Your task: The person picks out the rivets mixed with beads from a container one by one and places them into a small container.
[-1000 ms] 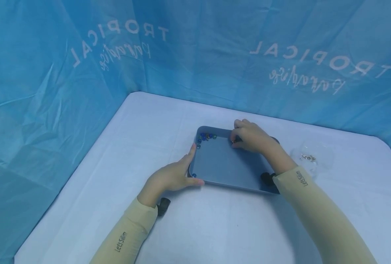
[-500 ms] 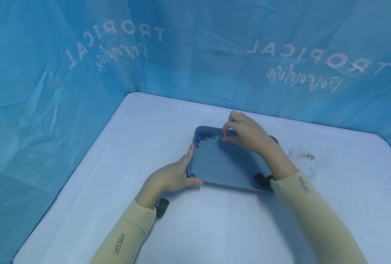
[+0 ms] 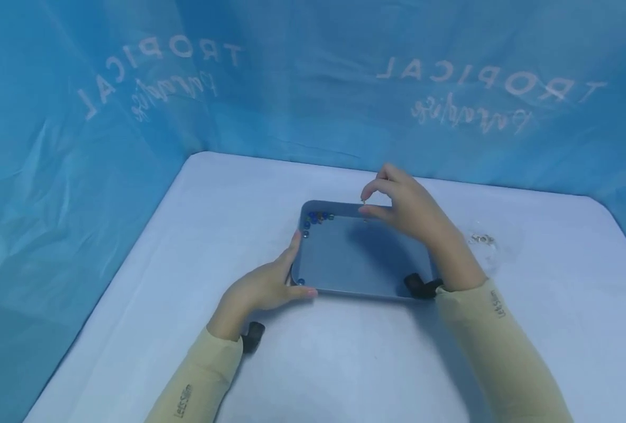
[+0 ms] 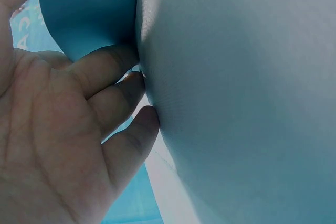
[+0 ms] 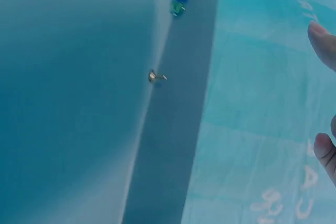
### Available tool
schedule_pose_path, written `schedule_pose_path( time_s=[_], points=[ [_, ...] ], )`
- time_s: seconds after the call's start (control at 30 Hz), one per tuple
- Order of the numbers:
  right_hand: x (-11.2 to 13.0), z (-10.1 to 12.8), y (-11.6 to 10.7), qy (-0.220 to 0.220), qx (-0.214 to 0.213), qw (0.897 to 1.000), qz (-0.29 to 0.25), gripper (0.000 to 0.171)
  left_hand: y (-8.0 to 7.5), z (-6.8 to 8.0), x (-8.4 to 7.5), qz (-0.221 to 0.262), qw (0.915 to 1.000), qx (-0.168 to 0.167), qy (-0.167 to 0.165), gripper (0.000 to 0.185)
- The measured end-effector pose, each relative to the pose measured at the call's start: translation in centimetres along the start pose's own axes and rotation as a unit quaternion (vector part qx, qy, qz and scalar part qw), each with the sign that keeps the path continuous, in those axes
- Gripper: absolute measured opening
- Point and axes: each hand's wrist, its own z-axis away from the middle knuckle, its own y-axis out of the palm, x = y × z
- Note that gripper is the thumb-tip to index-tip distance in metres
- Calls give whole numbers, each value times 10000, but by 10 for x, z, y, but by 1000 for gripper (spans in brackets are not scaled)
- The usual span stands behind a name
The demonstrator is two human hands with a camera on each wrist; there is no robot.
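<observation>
My left hand [image 3: 260, 288] spans the near left corner of a shallow blue-grey tray [image 3: 366, 294], thumb along the front wall and index along the left side. In the left wrist view its other fingers [image 4: 128, 140] touch the white cloth next to the tray [image 4: 89, 14]. Above the far wall hovers my right hand [image 3: 408, 205], index bent toward the thumb; a gold speck shows by the fingertips. The right wrist view has two fingertips apart, just curtain between. A small gold stud with a wide head [image 5: 153, 76] lies in the tray at the far wall's foot.
Several coloured glass marbles [image 3: 315, 217] gather in the tray's far left corner, and a blue marble [image 3: 300, 282] sits near my left hand. Right of the tray, a clear plastic bag [image 3: 487, 258] holds small gold pieces [image 3: 481, 238]. A blue curtain [image 3: 302, 106] backs the table.
My right hand has risen from the tray floor to above its far wall. The gold stud by that wall now shows clear of the hand. My left hand stays at the corner.
</observation>
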Motion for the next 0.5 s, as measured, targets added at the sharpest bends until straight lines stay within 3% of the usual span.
schedule_pose_path(
  time_s=[0.5],
  points=[
    [-26, 33, -38, 1098, -970, 9869, -671, 16, 6, -2, -6, 15, 10000, -32, -60, 115]
  ],
)
